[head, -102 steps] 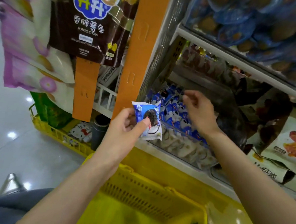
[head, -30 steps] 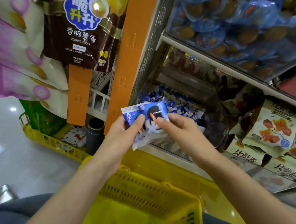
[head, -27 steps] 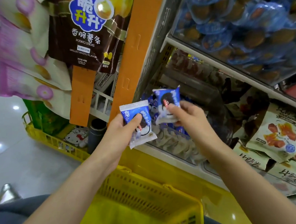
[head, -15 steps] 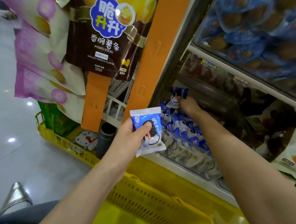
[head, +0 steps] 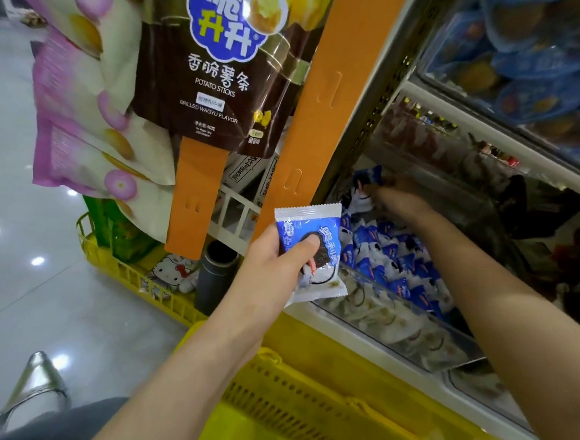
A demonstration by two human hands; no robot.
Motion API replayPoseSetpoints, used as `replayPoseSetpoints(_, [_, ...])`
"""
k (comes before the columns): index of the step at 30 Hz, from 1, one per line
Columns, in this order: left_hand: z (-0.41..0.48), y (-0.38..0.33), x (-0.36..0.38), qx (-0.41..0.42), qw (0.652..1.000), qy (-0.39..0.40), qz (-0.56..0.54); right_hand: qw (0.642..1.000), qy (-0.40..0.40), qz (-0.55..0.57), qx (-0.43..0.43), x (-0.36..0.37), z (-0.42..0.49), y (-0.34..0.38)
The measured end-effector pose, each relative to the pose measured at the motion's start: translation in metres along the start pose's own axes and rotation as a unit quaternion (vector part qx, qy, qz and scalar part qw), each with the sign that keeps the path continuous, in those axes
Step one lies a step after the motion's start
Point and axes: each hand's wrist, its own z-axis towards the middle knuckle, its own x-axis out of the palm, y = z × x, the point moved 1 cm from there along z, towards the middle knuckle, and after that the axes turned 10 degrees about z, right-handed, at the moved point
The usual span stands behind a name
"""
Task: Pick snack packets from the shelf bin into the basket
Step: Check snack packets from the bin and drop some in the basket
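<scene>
My left hand (head: 271, 270) grips a blue-and-white snack packet (head: 313, 256) in front of the shelf, above the yellow basket (head: 303, 399). The clear shelf bin (head: 421, 339) holds several more of the same packets (head: 399, 261). My right hand (head: 400, 200) reaches deep into the back of that bin. Its fingertips pinch a second blue packet (head: 367, 177), which stands up at the bin's far left corner. The right hand is in shadow and blurred.
An orange upright post (head: 331, 102) stands left of the bin. A brown potato-stick bag (head: 216, 70) and pink bags (head: 83, 109) hang beside it. A yellow crate (head: 130, 274) sits on the floor. A shelf of blue packs (head: 539, 65) is overhead.
My right hand took a second packet away from my left hand and carried it up and back into the far end of the bin. My left hand has kept its packet.
</scene>
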Motion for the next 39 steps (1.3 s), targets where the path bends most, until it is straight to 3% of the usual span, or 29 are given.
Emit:
replayPoseSetpoints(5, [-0.001,0.002,0.004,-0.005,1.0,0.007,0.027,0.972,0.01,-0.236,0.006,0.005,-0.002,-0.009])
replayPoseSetpoints(9, [-0.003,0.002,0.006,-0.007,0.999,0.023,0.039,0.977,0.04,-0.207,0.033,0.015,0.0,-0.011])
replayPoseSetpoints(15, [0.0,0.001,0.009,-0.005,1.0,0.02,0.021,0.97,-0.011,-0.243,-0.012,0.02,-0.013,-0.01])
replayPoseSetpoints(19, [0.001,0.008,0.014,-0.007,1.0,0.022,0.021,0.97,-0.075,-0.201,-0.115,0.015,-0.046,-0.005])
replayPoseSetpoints(24, [-0.01,0.015,0.025,0.022,0.998,0.047,0.027,0.967,-0.101,-0.031,-0.233,0.016,-0.131,-0.008])
replayPoseSetpoints(30, [-0.028,0.033,0.035,0.04,0.989,0.081,0.116,0.982,0.017,0.106,-0.153,0.023,-0.212,-0.041])
replayPoseSetpoints(34, [-0.039,0.05,0.046,0.011,0.984,0.119,0.129,0.975,0.007,0.197,-0.104,0.025,-0.23,-0.064])
replayPoseSetpoints(39, [-0.046,0.065,0.051,-0.066,0.986,0.072,0.133,0.989,0.014,0.122,-0.085,0.03,-0.242,-0.089])
